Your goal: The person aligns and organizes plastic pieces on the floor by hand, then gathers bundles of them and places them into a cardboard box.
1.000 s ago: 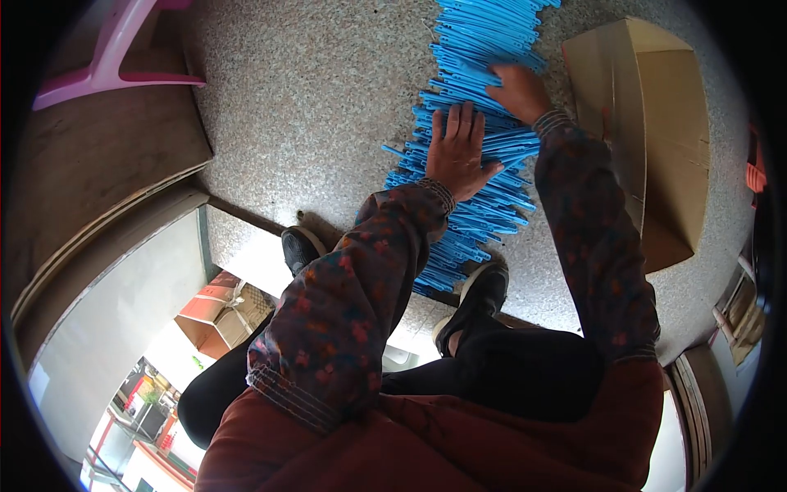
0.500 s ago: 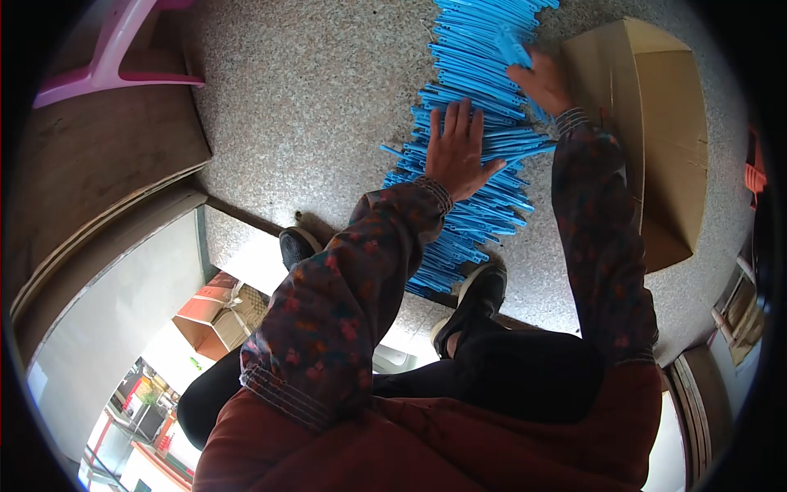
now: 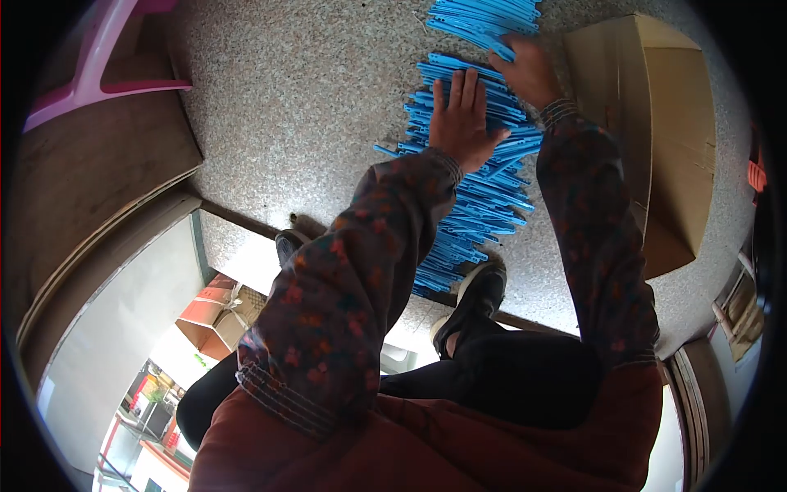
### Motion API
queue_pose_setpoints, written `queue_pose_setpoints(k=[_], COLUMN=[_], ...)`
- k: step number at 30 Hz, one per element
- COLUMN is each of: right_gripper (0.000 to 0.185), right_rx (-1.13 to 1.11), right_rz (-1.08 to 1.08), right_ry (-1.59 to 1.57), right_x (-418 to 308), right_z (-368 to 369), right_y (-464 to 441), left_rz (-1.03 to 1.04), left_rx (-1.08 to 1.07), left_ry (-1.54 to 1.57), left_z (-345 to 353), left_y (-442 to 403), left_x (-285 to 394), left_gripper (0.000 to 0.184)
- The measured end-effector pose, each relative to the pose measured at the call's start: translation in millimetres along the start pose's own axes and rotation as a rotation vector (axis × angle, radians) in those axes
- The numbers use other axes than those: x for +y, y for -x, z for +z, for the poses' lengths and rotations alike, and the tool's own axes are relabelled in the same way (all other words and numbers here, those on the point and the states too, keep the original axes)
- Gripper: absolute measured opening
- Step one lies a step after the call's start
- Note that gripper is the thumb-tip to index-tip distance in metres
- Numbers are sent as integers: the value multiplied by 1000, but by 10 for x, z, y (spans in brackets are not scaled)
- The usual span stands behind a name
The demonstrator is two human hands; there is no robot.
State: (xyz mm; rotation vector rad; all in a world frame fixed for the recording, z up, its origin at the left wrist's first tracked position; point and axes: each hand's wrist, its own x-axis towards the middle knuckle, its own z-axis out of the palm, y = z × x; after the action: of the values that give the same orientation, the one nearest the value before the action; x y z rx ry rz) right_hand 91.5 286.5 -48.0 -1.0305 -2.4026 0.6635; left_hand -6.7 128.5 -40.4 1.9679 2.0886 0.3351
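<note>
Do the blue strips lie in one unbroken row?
No, bare floor shows between the far blue strips and the near ones under the left hand.

head-worn cam, single view, looking forward and steeply down past both sleeves, arm's reach from hands [image 3: 466,123], wide fisheye, dark rim

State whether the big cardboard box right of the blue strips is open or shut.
Open: no flap covers the mouth of the cardboard box, and its shaded inside shows.
</note>
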Motion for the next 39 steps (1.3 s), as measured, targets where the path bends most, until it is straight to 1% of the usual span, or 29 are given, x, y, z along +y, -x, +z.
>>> queue_pose_setpoints(k=[2, 3, 6, 9, 12, 15, 18, 21, 24, 25, 28, 31, 34, 37, 39], right_gripper=[32, 31, 25, 36, 40, 41, 44, 42, 41, 36, 33, 31, 34, 40, 40], right_rx=[-88, -140, -164, -334, -385, -365, -204, -486, -381, -430, -449, -579, -613, -584, -445], right_rz=[-78, -46, -164, -188, -208, -11, -59, -37, -147, -116, -116, -150, -156, -76, 51], right_ry=[60, 94, 144, 261, 267, 154, -30, -2, 118, 76, 107, 196, 328, 160, -24], right_x=[-83, -182, -178, -172, -176, -215, -186, -290, -425, -428, -481, -451, -468, -372, -219], right_z=[19, 14, 148, 181, 189, 49, -33, 11, 165, 170, 174, 230, 312, 113, -28], right_y=[-33, -25, 32, 16, -50, -59, -69, -103, 30, 22, -17, -107, -131, -175, -225], left_rz=[-18, -28, -20, -34, -34, -4, 21, 34, 40, 44, 47, 38, 41, 50, 55], left_rx=[15, 26, 14, 36, 49, 89, 79, 43, 81, 86, 95, 92, 94, 111, 107], left_ry=[29, 59, 91, 126, 124, 129, 137, 175, 200, 202, 207, 204, 194, 186, 191], left_z=[-9, -20, -70, -117, -101, -60, -44, -49, -50, -44, -31, -43, -47, -52, -39], left_y=[61, 71, 115, 208, 225, 240, 276, 301, 299, 301, 305, 311, 317, 324, 323], left_x=[53, 65, 71, 121, 143, 129, 133, 131, 138, 136, 128, 144, 160, 144, 135], left_gripper=[87, 85, 82, 79, 74, 71, 68, 66, 66, 67, 67, 67, 66, 64, 63])
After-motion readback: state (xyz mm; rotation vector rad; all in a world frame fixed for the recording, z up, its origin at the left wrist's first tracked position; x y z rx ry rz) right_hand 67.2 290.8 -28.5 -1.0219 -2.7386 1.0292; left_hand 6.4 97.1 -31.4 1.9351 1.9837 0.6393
